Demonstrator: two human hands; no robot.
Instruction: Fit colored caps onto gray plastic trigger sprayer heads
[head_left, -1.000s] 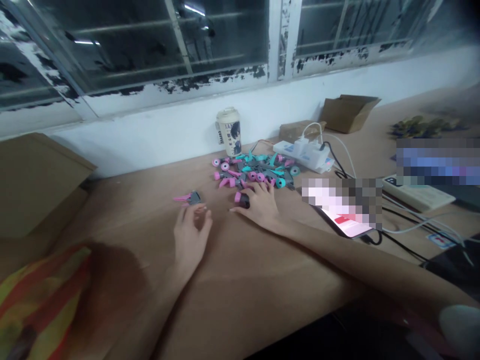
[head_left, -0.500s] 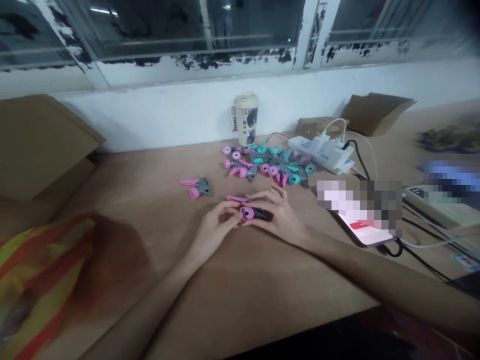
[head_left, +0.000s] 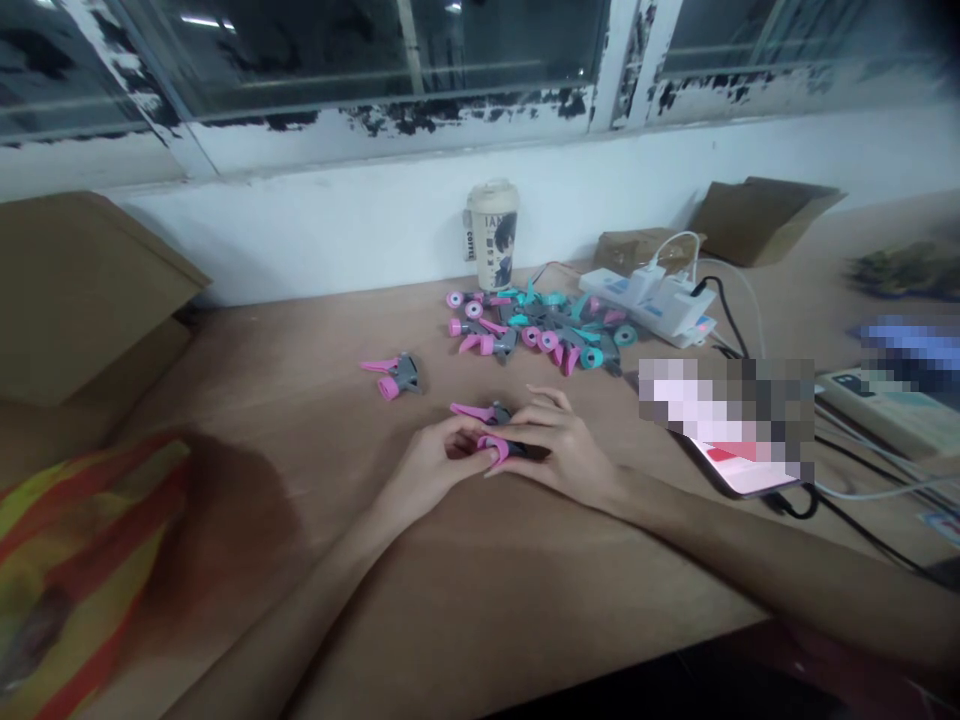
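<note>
Between my two hands is a pink and grey trigger spray head, low over the table. My left hand pinches its pink collar with thumb and fingers. From the other side my right hand grips the grey body, its fingers covering much of it. The pink trigger points left, away from the collar. Left of my hands, a single pink and grey spray head lies on the table. Beyond them is a pile of pink, teal and grey spray heads.
A lidded paper cup stands behind the pile by the wall. To the right lie a white power strip, a phone and several cables. Cardboard boxes and a red-yellow striped bag are at the left.
My hands and the spray head have come slightly nearer to me. The collar has tipped, so its opening shows less, and my left thumb now lies across it.
</note>
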